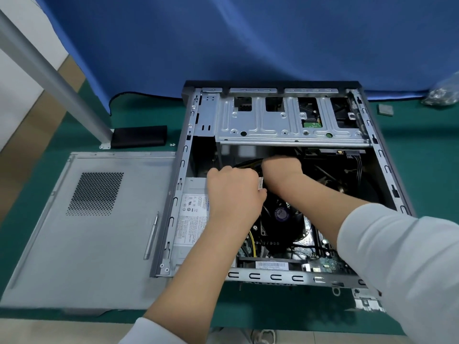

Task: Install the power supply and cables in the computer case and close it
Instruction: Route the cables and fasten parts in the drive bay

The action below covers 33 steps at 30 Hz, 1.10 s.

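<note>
Both hands are seen reaching into the open computer case [387, 167], close together near its middle. The left hand [233, 192] is held knuckles-up with its fingers curled down; a small white tag is seen at its thumb side, but what is gripped beneath cannot be told. The right hand [282, 170] is curled over a bundle of cables [248, 163], black and yellow, just beyond the left hand; the grip itself is hidden.

The power supply [191, 219], silver with a printed label, is seated along the left wall of the case, partly covered by the left forearm. A black CPU fan [280, 219] is seen beneath the wrists, and a drive cage [285, 120] spans the far end.

The removed side panel [87, 232] lies flat on the green mat [285, 311], touching the case's left edge, with a screwdriver [152, 235] resting on it.
</note>
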{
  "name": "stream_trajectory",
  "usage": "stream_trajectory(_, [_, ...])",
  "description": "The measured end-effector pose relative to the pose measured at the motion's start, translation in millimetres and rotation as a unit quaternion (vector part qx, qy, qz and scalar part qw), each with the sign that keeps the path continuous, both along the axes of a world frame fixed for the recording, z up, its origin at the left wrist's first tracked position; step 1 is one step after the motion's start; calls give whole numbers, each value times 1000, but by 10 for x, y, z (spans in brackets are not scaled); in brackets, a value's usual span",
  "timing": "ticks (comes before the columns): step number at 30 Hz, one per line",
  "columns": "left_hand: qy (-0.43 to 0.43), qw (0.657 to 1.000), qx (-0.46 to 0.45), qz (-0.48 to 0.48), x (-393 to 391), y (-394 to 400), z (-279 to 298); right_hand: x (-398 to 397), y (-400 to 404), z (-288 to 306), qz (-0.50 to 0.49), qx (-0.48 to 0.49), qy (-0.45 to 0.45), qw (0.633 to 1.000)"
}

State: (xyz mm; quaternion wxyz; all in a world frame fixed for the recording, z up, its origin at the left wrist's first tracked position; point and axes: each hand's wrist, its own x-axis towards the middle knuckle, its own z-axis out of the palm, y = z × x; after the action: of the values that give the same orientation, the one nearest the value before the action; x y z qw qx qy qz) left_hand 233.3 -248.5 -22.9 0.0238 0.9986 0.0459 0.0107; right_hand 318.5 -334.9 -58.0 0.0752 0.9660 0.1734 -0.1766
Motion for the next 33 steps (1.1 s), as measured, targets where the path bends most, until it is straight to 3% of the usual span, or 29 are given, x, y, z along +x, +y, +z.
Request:
stream_trajectory(7, [-9, 1000, -15, 10, 35, 3, -43, -102, -55, -72, -82, 28, 25, 996])
stream_trajectory(12, [-9, 1000, -21, 14, 30, -4, -35, -167, -82, -97, -65, 45, -8, 997])
stream_trajectory(20, [4, 1000, 5, 5, 25, -2, 1, -47, -105, -61, -80, 94, 55, 991])
stream_trajectory(33, [-9, 1000, 3, 3, 38, -4, -30, -43, -92, -57, -54, 65, 44, 995])
